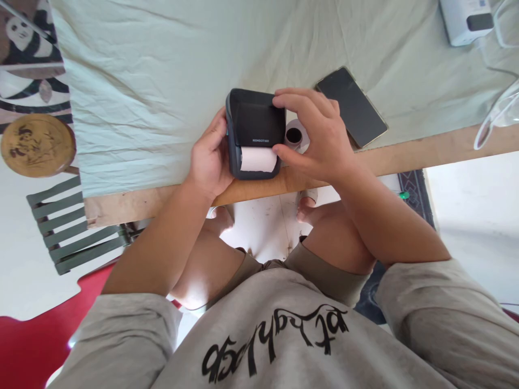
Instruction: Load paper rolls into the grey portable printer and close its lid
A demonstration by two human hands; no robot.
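The left hand (211,154) is closed around a boxy black printer with a glossy lid (255,121), gripping it at its 9 o'clock side. The printer is held over the front edge of a table covered with wrinkled pale green cloth (162,65), and a white paper roll (259,159) shows at its 6 o'clock end. The right hand (320,132) is part open, thumb and forefinger spread apart, their tips touching the printer at about 4 and 2 o'clock.

Just beside the printer, at 3 o'clock, is a small white roll with a dark round centre (294,135), partly hidden by the right hand. A black smartphone (352,106) lies flat beyond, also toward 3 o'clock. Well apart, toward 2 o'clock, sits a white box-shaped device (466,21) with a pale cable (488,116) near it.
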